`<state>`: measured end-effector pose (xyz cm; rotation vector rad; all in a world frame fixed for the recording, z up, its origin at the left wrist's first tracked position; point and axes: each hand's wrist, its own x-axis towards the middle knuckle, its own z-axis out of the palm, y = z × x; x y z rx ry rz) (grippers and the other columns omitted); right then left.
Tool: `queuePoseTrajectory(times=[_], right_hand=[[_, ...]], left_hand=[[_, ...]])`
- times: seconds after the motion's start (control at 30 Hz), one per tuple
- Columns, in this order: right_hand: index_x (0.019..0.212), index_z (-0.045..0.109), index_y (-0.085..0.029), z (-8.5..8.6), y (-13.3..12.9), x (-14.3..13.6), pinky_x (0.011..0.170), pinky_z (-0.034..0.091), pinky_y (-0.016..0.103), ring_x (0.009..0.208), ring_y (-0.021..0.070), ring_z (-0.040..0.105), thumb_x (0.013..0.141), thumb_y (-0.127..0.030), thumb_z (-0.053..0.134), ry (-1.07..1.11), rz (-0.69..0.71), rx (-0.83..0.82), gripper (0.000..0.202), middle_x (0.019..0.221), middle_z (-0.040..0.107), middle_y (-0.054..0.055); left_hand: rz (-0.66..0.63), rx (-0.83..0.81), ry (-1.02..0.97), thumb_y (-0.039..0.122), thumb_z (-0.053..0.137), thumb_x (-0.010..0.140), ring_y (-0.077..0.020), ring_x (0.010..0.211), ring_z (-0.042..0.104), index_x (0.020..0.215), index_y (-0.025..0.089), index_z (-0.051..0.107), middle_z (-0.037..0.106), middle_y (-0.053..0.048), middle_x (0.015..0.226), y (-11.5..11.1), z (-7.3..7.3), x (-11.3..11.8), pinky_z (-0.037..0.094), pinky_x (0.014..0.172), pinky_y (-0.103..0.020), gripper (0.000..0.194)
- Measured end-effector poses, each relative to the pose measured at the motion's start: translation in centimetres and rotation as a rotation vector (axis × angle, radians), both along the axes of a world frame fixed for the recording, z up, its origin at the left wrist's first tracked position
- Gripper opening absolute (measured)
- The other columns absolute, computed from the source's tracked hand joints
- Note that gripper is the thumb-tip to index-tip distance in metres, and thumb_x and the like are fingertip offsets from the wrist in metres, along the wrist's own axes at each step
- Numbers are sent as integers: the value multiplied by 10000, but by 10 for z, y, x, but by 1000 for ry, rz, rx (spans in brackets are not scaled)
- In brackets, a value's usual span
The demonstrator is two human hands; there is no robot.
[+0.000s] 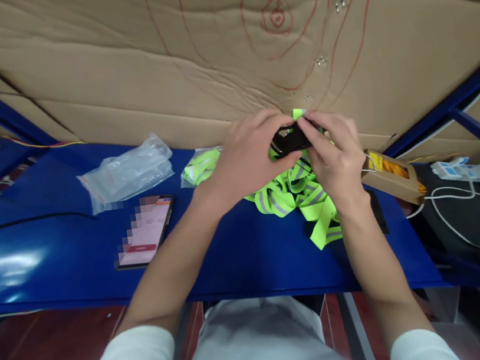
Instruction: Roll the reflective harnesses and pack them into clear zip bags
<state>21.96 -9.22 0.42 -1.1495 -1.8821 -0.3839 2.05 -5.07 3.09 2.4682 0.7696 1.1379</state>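
In front of the cardboard, my left hand (253, 145) is closed round the left side of a black plastic buckle (290, 140). The fingers of my right hand (336, 151) pinch the buckle's right end. A short yellow-green end of reflective strap (298, 113) sticks up by my right fingertips; how it runs through the buckle is hidden. Below both hands, a loose heap of the same yellow-green strap with grey stripes (276, 199) lies on the blue table (241, 251). More strap in a clear bag (200, 166) lies left of my left hand.
Farther left are an empty-looking clear plastic bag (127, 171) and a phone (146, 232) with a lit screen. A cardboard box (394, 176) with orange contents stands right, beside white cables (451, 222). Marked cardboard (203, 48) walls off the back.
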Motion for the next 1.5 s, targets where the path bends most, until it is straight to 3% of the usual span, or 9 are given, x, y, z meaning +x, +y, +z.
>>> queuePoseTrajectory(times=[0.13, 0.33, 0.63, 0.9, 1.2, 1.37, 1.43, 1.5], right_hand=[[1403, 647, -347, -4, 1, -1, 1183, 451, 561, 1329, 290, 587, 1079, -308, 431, 21, -10, -4, 391, 1389, 658, 68], [1365, 670, -360, -3, 4, -2, 1179, 443, 593, 1333, 319, 573, 1075, -381, 434, 95, 3, -128, 374, 1368, 650, 78], [1244, 737, -338, -7, 14, 4, 1022, 569, 466, 1188, 260, 644, 1047, -273, 508, -92, 40, -80, 309, 1244, 713, 60], [1248, 734, -344, 3, 5, 10, 1028, 538, 483, 1190, 269, 632, 1033, -246, 519, -117, 78, -127, 319, 1266, 709, 54], [1186, 776, -294, 19, -11, 8, 880, 543, 433, 1045, 259, 679, 1027, -254, 567, -265, 4, -111, 266, 1198, 778, 31], [1243, 763, -278, 27, -20, 42, 1007, 574, 417, 1176, 247, 718, 996, -179, 598, -177, -37, -116, 313, 1282, 755, 33], [1166, 793, -252, 29, -14, 69, 990, 581, 435, 1085, 251, 745, 939, -200, 705, 15, -34, 38, 248, 1149, 788, 61], [1048, 798, -228, 29, -3, 98, 930, 595, 455, 966, 249, 756, 872, -226, 789, 295, 70, 253, 176, 990, 779, 60]], left_hand=[[-3, -55, -77, 251, 732, 873, -255, 1204, 624, 1190, 228, 627, 684, -60, 1262, 9, -11, 5, 454, 1075, -406, 335], [-29, -105, -107, 277, 773, 838, -224, 1078, 654, 1041, 212, 636, 714, -41, 1123, 14, -12, 2, 477, 982, -368, 253], [-4, -255, -24, 334, 812, 784, -252, 1019, 690, 966, 203, 716, 765, -57, 1063, 28, -14, -8, 512, 937, -391, 244], [-2, -322, -13, 372, 811, 778, -258, 996, 708, 961, 193, 747, 778, -53, 1029, 20, -6, -10, 522, 938, -400, 264], [-46, -344, 9, 339, 803, 800, -235, 979, 695, 987, 188, 736, 768, -41, 1021, 12, -2, -5, 510, 914, -384, 250], [-5, -397, -24, 316, 832, 766, -227, 957, 699, 940, 187, 736, 769, -33, 991, 21, -6, -11, 528, 876, -377, 237], [23, -421, -189, 303, 842, 769, -210, 946, 701, 922, 186, 727, 769, -30, 992, 26, -3, -19, 543, 871, -368, 224], [-7, -389, -380, 337, 847, 804, -188, 958, 703, 950, 190, 715, 764, -22, 1010, 32, 4, -31, 557, 897, -357, 245]])
